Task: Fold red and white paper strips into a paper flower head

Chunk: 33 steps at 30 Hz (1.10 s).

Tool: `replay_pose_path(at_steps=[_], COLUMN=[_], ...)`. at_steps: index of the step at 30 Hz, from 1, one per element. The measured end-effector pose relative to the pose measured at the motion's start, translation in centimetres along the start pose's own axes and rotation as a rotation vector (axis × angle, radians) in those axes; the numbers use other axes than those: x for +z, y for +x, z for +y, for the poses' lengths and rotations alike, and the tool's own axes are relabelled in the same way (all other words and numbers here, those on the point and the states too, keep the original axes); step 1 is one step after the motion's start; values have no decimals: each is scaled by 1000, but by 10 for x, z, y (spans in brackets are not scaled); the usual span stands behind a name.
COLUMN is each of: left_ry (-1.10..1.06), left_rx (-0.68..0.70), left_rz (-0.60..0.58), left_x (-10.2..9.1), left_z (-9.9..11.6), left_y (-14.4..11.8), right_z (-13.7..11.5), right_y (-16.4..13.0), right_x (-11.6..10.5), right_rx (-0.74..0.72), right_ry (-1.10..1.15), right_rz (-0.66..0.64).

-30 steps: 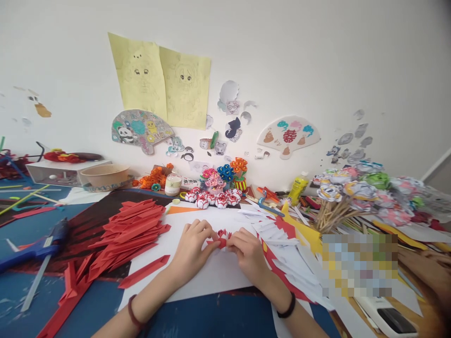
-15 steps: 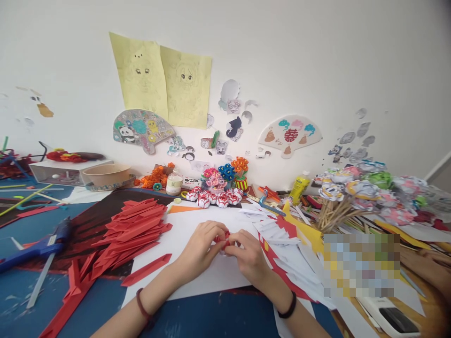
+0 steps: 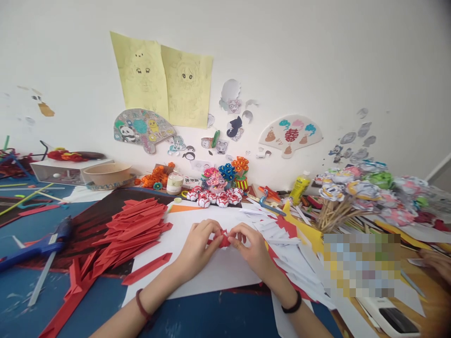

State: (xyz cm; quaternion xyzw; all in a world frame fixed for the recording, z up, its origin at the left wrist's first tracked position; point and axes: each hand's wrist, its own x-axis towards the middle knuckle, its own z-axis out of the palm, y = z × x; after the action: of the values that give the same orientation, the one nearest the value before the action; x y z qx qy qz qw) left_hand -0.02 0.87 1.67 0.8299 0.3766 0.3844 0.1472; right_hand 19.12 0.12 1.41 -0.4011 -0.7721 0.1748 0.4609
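Both of our hands meet over the white sheet (image 3: 211, 267) in the head view: our left hand (image 3: 197, 246) curls its fingers around one side of a small red folded paper piece (image 3: 223, 240), and our right hand (image 3: 252, 249) pinches the other side, so the piece is grasped between the two sets of fingertips, just above the sheet at the middle of the table. We wear a dark red band on the left wrist (image 3: 142, 305) and a black band on the right wrist (image 3: 291, 307). To our left lies a heap of red folded paper strips (image 3: 136, 227), with one loose red strip (image 3: 146, 275) on the sheet's near left edge. Farther left a blue glue gun (image 3: 38, 246) rests on the blue table (image 3: 211, 319). Beyond our hands stands a row of small red-and-white paper flowers (image 3: 213, 199), and behind them a cluster of pink, blue and orange paper blooms (image 3: 225, 173). To our right we see white folded paper pieces (image 3: 282, 244) piled beside the sheet, a yellow glue bottle (image 3: 299, 187), and a bunch of paper flowers on wooden sticks (image 3: 355, 192). At the right edge another person's hand (image 3: 437, 263) rests on the table, well apart from ours.
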Motion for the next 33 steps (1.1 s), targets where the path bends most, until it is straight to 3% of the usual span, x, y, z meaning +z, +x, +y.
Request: replay_pose_path(at_steps=[7,14,23,29,33], left_ry=[-22,-124,25,-65,-91], left_rx=[10,111,119,91,90], left_rz=[-3,-107,-149,-133,-133], left_x=[2,-8,-4,-5,-3], left_z=[2,3,-5,-9,-14], left_y=[-1,-2,-1,-2,-2], right_z=[2,2,0,11,22], right_y=[-2,-1,0,1,1], right_x=[6,5,0,1,2], right_rx=[10,51,142,245,210], right_ry=[-18,10,88,122,103], right_rz=[18,-14,-6,-33,-15])
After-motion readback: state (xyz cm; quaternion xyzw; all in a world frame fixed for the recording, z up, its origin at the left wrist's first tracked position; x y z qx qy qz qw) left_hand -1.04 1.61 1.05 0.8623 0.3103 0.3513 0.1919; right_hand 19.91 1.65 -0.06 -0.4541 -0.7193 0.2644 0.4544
